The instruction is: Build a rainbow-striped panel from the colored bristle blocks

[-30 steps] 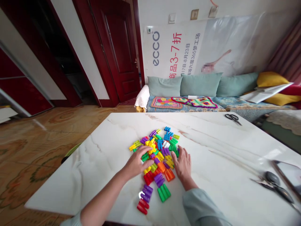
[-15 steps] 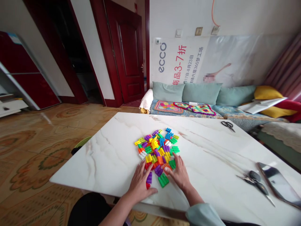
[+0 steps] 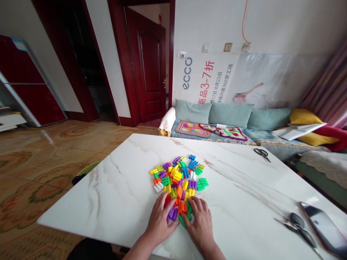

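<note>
A heap of small plastic building pieces [image 3: 176,175] in many colours, shaped like short tubes joined side by side, lies on the white marbled table [image 3: 108,195]. My left hand [image 3: 159,220] rests at the heap's near left edge, fingers spread, touching red and purple pieces. Across from it, my right hand [image 3: 200,220] is spread over the near right edge, partly covering green pieces [image 3: 189,209]. Between the two hands sit an orange piece [image 3: 182,207] and a purple piece [image 3: 172,213]. Neither hand has lifted a piece.
Black-handled scissors [image 3: 261,153] lie near the far right edge of the table. Closer on the right are another black-handled cutting tool [image 3: 298,225] and a dark glossy tablet-like device [image 3: 324,224]. Beyond the table stands a sofa with green cushions [image 3: 231,115].
My right hand has moved left and nearer to me, closer to my left hand. Pieces at the near edge have shifted inward between the hands. The camera view has tilted slightly.
</note>
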The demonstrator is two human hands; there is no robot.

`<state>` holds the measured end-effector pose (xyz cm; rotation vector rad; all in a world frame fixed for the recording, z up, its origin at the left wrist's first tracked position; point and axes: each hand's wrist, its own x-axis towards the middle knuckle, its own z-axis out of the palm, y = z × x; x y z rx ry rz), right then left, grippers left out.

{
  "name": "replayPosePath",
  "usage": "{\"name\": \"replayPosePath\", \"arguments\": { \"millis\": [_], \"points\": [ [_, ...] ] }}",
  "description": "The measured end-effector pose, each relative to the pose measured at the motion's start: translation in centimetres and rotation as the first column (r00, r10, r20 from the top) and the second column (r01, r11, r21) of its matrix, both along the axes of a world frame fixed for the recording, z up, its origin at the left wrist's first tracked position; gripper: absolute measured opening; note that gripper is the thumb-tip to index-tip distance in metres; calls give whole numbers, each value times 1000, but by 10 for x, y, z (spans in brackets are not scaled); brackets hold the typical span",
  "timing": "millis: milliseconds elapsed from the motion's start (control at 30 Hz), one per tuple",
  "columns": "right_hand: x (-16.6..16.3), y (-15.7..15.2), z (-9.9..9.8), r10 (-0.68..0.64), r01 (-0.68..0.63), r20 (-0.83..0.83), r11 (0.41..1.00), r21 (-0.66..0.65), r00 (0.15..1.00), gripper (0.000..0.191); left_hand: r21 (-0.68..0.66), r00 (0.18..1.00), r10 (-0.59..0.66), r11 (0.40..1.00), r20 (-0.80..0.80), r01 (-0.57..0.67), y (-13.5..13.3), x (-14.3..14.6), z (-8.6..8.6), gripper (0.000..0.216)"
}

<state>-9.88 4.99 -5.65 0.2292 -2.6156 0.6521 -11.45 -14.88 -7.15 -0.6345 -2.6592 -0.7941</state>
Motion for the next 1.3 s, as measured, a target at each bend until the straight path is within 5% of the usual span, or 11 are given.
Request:
{"name": "replayPosePath", "arguments": {
  "millis": [267,433,567,700,833,933,1133,1300],
  "points": [
    [-15,-10,-16,-39,23,-60,970,-242,997,36,123,999,-50,991,-21,52,33,6,1,66],
    [-33,-29,-6,75,-134,-144,877,-461,987,37,197,986,-162,966,-35,166,44,-25,6,65],
    [-69,-22,20,171,-228,-173,891,-392,970,37,104,988,-117,986,-102,127,39,-68,24,56],
    [-118,15,36,32,-53,-102,976,-211,994,38,17,986,55,998,-157,-53,12,-102,40,57],
    [-144,35,32,-177,185,183,982,-27,967,48,15,940,339,941,-37,-339,-14,-118,22,56],
    [-145,26,22,-205,198,228,979,53,952,42,-2,952,306,952,12,-306,-15,-120,2,56],
    [-130,3,13,-118,125,53,980,-157,992,22,131,992,126,983,26,-128,-2,-108,-3,48],
    [-123,4,35,194,-201,-51,942,-269,980,31,181,994,104,978,27,-107,-2,-105,0,54]
  ]
}}
